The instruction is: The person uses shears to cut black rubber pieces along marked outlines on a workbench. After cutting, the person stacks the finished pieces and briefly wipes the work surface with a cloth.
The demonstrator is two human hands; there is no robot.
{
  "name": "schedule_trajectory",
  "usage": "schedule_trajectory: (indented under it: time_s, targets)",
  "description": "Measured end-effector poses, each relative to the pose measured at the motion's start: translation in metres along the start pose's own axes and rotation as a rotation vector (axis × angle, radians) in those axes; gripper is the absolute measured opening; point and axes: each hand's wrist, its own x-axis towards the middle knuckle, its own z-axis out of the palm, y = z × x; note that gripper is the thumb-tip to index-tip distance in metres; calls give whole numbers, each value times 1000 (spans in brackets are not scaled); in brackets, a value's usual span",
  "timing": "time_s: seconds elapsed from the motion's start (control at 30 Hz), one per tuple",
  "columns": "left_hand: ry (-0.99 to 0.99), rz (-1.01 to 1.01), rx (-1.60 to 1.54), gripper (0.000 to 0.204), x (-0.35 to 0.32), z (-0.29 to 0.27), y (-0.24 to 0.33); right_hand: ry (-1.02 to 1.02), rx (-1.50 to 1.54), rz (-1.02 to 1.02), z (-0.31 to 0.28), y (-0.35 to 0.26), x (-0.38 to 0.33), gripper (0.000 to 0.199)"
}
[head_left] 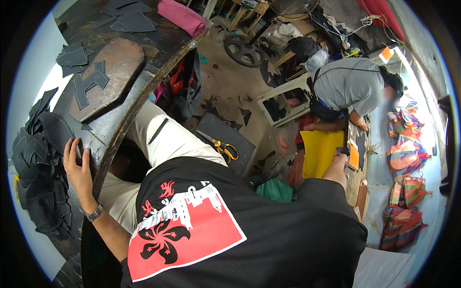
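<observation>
My left hand (79, 168) rests at the edge of the dark worktable (103, 137), fingers stretched out and holding nothing. Its fingertips are beside a rounded dark grey cut piece (56, 130), part of a big heap of dark cut pieces (38, 177). My right hand (338, 163) reaches out to the right with fingers closed on a small black piece (343, 150), whose exact kind is not clear. Close to that hand are an orange card-like piece (354, 156) and a yellow sheet (322, 151) hanging by a narrow bench (355, 185).
A worn wooden block (125, 57) on the table carries angular dark pieces (91, 84). Orange-handled scissors (226, 150) lie on a dark sheet (235, 139) beside my leg. A co-worker in a grey shirt (343, 84) bends over the bench. Scraps, a fan base (244, 51) and a white frame (283, 101) occupy the floor.
</observation>
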Motion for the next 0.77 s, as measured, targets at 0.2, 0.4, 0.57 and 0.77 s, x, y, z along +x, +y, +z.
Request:
schedule_trajectory:
  time_s: [0.2,0.4,0.57,0.77]
  targets:
    - [-6,-9,-2,36,4,5,-5,-126,100,-45,16,-11,20,27]
    - [-1,-1,-12,35,3,4,-8,-83,39,-86,27,8,30,28]
    - [-4,2,-12,35,4,5,-11,-317,-750,-656,22,6,44,33]
    - [-14,-4,10,35,5,6,-12,-352,-2090,-1509,45,19,84,43]
